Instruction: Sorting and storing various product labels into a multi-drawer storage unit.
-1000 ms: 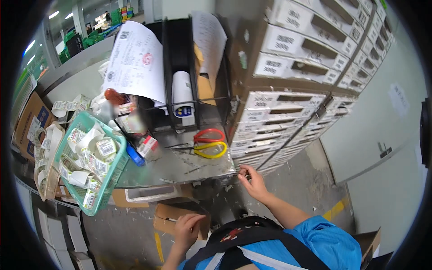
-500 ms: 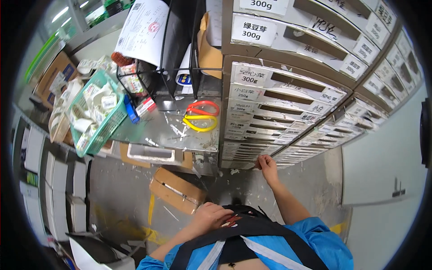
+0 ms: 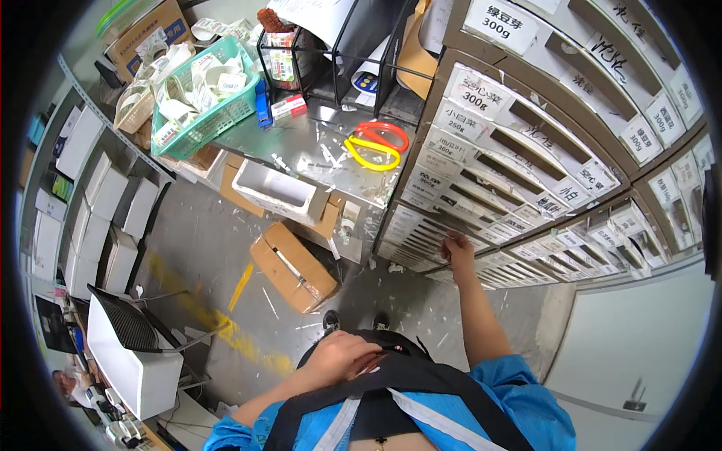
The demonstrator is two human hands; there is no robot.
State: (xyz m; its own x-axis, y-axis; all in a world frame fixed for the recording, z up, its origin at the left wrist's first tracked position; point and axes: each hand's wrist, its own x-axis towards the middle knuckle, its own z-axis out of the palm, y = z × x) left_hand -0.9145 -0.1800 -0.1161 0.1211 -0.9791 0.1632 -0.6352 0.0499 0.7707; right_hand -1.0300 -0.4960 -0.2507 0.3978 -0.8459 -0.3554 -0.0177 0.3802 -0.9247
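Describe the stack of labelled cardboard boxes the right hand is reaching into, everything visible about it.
The stack of cardboard boxes is a tall wall of brown, drawer-like cartons in rows, each front with a long slot cut in it and a white label stuck beside the slot; some carry handwriting. It stands on the grey floor hard against the right edge of the steel table. The right hand touches the front of a low row, fingertips at a slot. The cartons look closed; their contents are hidden.

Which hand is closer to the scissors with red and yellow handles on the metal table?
Right. The right hand is at the low cardboard bins, below the scissors. The left hand is at the person's waist, much farther.
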